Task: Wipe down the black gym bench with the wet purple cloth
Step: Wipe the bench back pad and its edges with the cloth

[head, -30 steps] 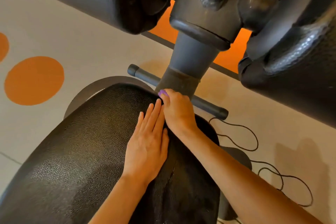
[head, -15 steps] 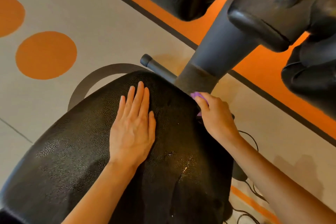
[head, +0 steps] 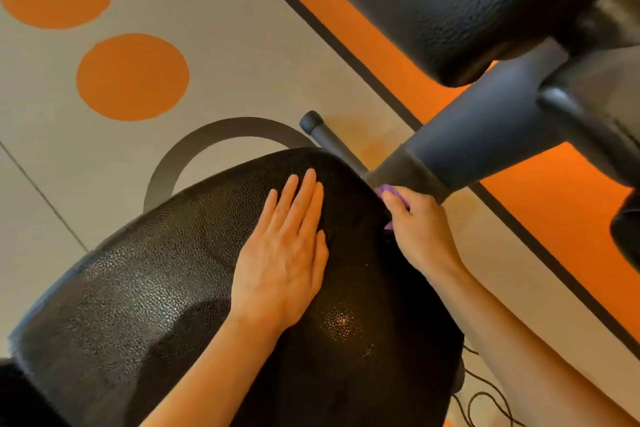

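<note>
The black padded gym bench [head: 145,288] fills the lower half of the view, its textured surface shiny in places. My left hand [head: 287,253] lies flat on top of it, fingers straight and together, pointing away from me. My right hand [head: 415,229] grips the purple cloth [head: 391,191] against the bench's far right edge, close to the grey upright post [head: 485,142]. Only small bits of the cloth show past my fingers.
Large black rolled pads [head: 450,0] hang overhead at the upper right on the grey frame. A black crossbar [head: 325,135] lies on the floor behind the bench. Black cables [head: 485,392] trail on the floor at the lower right. The floor is beige with orange circles [head: 131,76].
My right hand with the cloth has slid from the bench's far end to its right edge. My left hand has shifted left on the pad. The view has swung left.
</note>
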Demonstrator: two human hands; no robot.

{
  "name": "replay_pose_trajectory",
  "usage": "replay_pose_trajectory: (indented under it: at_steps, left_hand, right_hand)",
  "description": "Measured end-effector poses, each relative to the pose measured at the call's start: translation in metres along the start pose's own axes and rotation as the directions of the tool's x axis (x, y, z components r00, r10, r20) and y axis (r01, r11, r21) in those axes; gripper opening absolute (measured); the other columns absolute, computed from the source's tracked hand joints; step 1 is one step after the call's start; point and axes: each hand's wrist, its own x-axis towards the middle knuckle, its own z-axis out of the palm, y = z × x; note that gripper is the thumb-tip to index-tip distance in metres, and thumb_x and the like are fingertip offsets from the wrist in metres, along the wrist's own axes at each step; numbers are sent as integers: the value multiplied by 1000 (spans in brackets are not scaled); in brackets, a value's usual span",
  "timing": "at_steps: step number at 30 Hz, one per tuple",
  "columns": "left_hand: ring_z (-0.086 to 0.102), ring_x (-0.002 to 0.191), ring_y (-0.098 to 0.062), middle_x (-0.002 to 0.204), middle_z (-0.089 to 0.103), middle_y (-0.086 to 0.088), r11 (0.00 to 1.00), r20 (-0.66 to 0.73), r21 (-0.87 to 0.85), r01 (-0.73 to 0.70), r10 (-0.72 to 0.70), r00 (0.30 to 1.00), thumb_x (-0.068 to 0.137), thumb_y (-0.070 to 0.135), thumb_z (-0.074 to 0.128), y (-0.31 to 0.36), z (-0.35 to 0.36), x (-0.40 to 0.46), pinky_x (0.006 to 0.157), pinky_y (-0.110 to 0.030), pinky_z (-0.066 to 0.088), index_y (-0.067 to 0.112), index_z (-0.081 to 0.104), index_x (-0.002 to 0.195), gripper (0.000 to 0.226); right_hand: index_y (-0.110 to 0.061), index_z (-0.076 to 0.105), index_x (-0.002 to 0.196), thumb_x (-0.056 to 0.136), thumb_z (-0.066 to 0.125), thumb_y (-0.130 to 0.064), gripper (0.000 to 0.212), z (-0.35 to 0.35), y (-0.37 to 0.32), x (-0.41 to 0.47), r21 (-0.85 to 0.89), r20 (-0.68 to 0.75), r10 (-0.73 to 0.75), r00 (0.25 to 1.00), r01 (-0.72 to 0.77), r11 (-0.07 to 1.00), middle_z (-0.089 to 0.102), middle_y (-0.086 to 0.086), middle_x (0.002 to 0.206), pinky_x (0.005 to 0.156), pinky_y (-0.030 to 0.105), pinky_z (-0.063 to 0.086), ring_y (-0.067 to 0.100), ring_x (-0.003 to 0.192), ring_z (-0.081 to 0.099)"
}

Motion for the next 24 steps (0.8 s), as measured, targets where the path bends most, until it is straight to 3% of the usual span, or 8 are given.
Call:
replay_pose_trajectory:
  at_steps: [3,5,7,11,15,17,20,24]
  left_hand:
    - [15,151,-23,163,20,-8,1000,4,-13,-3,3,1000,102,35,28,-1,-1,3,123,-36,5,10,28,154,57]
    - [15,151,-22,163,20,-7,1000,0,-18,3,-3,1000,102,35,28,-2,0,2,122,-36,6,11,29,153,57]
    - [17,151,-23,163,21,-8,1000,-8,-14,0,0,1000,102,35,29,-1,1,1,122,-37,9,11,30,153,57]
    - [18,151,-23,163,21,-8,999,-11,-32,11,-11,1000,101,34,30,1,2,1,121,-39,13,10,30,153,57]
    - [17,151,-22,163,21,-7,1000,-5,-21,12,-12,1000,101,35,30,-2,1,1,122,-38,10,11,30,153,57]
    - [17,151,-22,163,21,-7,999,-15,-35,17,-18,1000,101,34,31,-1,2,0,122,-38,11,11,30,153,57]
    - [14,152,-20,164,17,-6,992,-41,-113,57,-62,997,101,34,34,0,-6,-5,123,-38,15,12,27,155,58]
    - [8,153,-18,165,13,-6,962,-110,-128,242,-256,960,102,33,33,-44,-33,-26,125,-35,5,11,21,156,60]
  right_hand:
    - [-21,66,113,102,38,-29,31,28,-49,46,81,14,-129,991,128,988,64,-9,90,77,25,54,1,77,61]
    - [-21,66,115,102,40,-28,30,31,-52,47,170,34,-168,985,160,972,62,-15,96,74,11,51,-5,85,61]
    - [-26,63,116,101,41,-32,28,14,-28,25,129,49,-91,995,84,988,62,-17,91,62,-2,42,-9,80,59]
    - [-25,63,119,101,40,-33,29,-1,-16,11,59,53,5,999,-8,998,65,-3,86,60,12,43,3,74,58]
    - [-19,66,116,102,39,-27,31,36,-71,51,76,55,-258,964,254,964,67,-6,114,87,29,54,1,97,61]
    - [-22,61,124,102,40,-27,31,37,-66,43,138,76,-286,955,274,952,62,-14,119,83,16,53,-8,99,57]
    - [-27,55,129,100,44,-27,31,19,-47,20,132,44,-231,972,224,966,57,-28,101,64,1,46,-15,86,55]
    - [-22,60,125,100,45,-24,30,20,-70,35,223,100,-277,956,249,942,65,-15,112,64,-2,42,-14,91,59]
